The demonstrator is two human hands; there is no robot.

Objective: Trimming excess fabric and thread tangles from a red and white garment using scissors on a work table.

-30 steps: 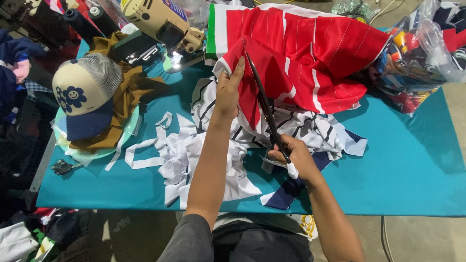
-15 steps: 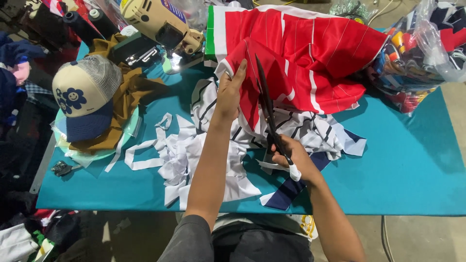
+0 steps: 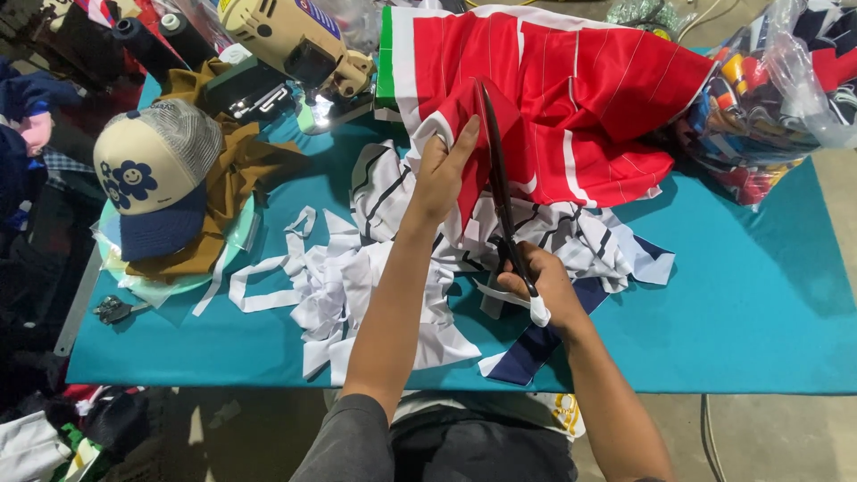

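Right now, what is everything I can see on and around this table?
red striped cloth: one, red and white, top centre
scissors: one, dark, blades against the red cloth
white scraps: a heap, white, mid-table
cap: one, cream and navy, left, on brown cloth
sewing machine: one, beige, top left
bag of fabric: one, clear plastic, top right
table: one, teal
left hand: grips the red cloth
right hand: holds the scissors

Both arms are bare from the elbow down to the left hand and right hand. A short grey sleeve covers the left upper arm, far back from the fingers. No rings, watch or gloves show on either hand.
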